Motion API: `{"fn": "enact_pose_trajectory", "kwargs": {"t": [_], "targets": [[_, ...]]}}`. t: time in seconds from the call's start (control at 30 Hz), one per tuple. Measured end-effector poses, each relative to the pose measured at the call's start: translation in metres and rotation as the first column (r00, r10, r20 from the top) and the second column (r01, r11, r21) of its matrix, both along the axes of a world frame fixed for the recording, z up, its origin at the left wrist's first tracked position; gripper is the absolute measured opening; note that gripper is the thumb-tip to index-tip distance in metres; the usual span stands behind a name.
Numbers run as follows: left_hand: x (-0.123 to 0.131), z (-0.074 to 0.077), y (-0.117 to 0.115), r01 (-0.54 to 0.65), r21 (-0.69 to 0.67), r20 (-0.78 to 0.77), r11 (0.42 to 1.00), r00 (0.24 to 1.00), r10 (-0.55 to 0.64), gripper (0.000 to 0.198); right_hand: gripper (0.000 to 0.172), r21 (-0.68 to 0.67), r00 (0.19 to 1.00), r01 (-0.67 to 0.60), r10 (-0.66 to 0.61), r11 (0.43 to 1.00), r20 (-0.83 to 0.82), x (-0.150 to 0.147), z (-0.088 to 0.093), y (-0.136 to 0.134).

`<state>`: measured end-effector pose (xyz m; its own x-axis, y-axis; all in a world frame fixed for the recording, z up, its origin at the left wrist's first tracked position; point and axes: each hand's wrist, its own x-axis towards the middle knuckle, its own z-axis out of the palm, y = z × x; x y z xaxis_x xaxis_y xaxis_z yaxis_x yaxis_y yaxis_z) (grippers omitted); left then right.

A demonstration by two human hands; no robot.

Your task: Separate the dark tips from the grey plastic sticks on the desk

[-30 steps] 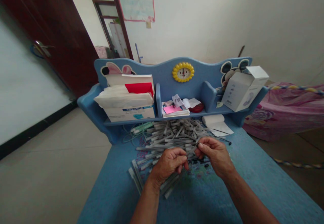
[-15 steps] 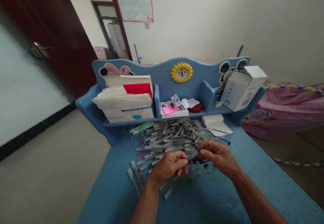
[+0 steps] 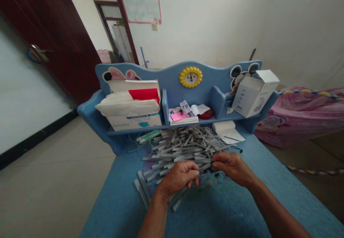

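My left hand [image 3: 181, 176] is closed in a pinch on one end of a frosted, translucent pen barrel [image 3: 205, 166]. At the barrel's other end are the pinched fingertips of my right hand [image 3: 228, 164], with a small dark part there mostly hidden by the fingers. Just behind both hands spreads a loose heap of similar pen barrels [image 3: 182, 148]. Several barrels [image 3: 179, 199] stick out below my left palm, partly covered by it. Small black pieces [image 3: 216, 175] lie on the blue desk [image 3: 228, 209] beside my right hand.
A blue shelf [image 3: 192, 123] edges the desk's back, holding a box of papers [image 3: 134, 119], a notepad stack [image 3: 184, 119] and a white carton [image 3: 252, 94]. A paper roll [image 3: 224, 126] and green bundle [image 3: 148, 136] flank the heap. Two barrels [image 3: 142, 187] lie at left.
My right hand has shifted slightly, its fingers closing more over the end of the pen barrel. The left hand keeps its grip; the whole view has moved a little.
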<state>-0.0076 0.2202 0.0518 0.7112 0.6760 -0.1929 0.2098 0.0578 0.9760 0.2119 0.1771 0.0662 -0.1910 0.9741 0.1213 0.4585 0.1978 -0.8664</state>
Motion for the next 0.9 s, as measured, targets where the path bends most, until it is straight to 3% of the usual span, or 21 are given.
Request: {"fn": "enact_pose_trajectory", "kwargs": {"t": [0.43, 0.73, 0.9], "targets": [[-0.0013, 0.0032, 0.0000, 0.010, -0.027, 0.025, 1.000, 1.000, -0.009, 0.019, 0.014, 0.092, 1.000, -0.007, 0.005, 0.996, 0.026, -0.0018, -0.0034, -0.0019], [0.0009, 0.0000, 0.0000, -0.009, 0.038, -0.019, 0.999, 1.000, 0.009, 0.011, 0.015, 0.095, 0.994, 0.002, -0.012, 0.995, 0.107, -0.0014, -0.0066, -0.0040], [0.0001, -0.0014, -0.0002, 0.035, -0.033, -0.007, 0.999, 0.999, -0.036, 0.011, 0.013, 0.091, 0.999, 0.000, -0.004, 0.996, 0.041, -0.0006, -0.0084, -0.0078]]}}
